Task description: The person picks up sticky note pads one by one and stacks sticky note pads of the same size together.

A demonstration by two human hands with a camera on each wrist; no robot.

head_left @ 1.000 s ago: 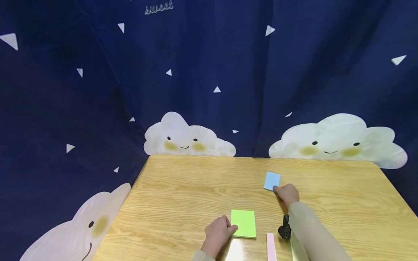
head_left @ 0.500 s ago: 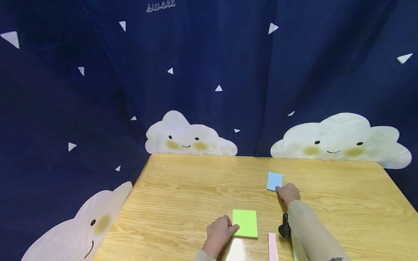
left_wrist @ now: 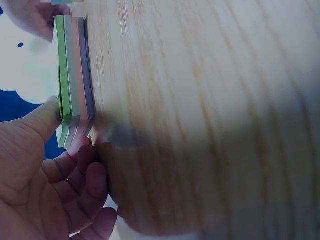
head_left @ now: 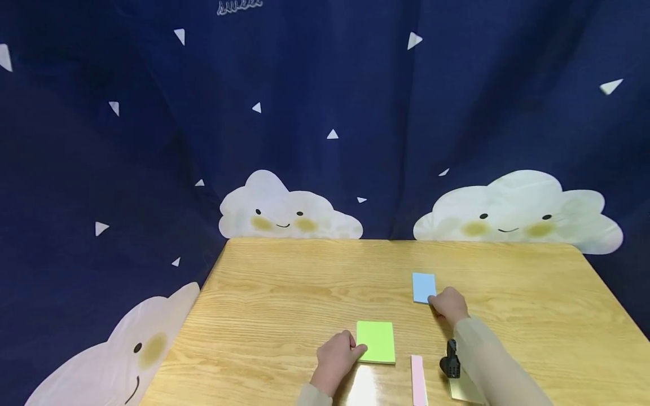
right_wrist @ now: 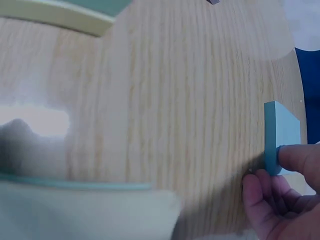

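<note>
A bright green sticky-note pad lies on the wooden table, its edge showing green, pale, pink and dark layers in the left wrist view. My left hand pinches its near left corner, thumb on top and fingertips at the lower edge. Farther back and to the right lies a smaller light blue sticky-note pad. Its near right corner is pinched by my right hand; in the right wrist view the thumb presses on the pad and the other fingers curl beside it.
A narrow pink pad lies near the front, right of the green one. Partly under my right sleeve is a pale yellow pad. A black device sits at the right wrist. Behind the table hangs a dark blue curtain with clouds.
The right hand has drawn the blue pad slightly toward me and turned it a little straighter. The left hand and green pad stay in place; the head view has shifted slightly.
</note>
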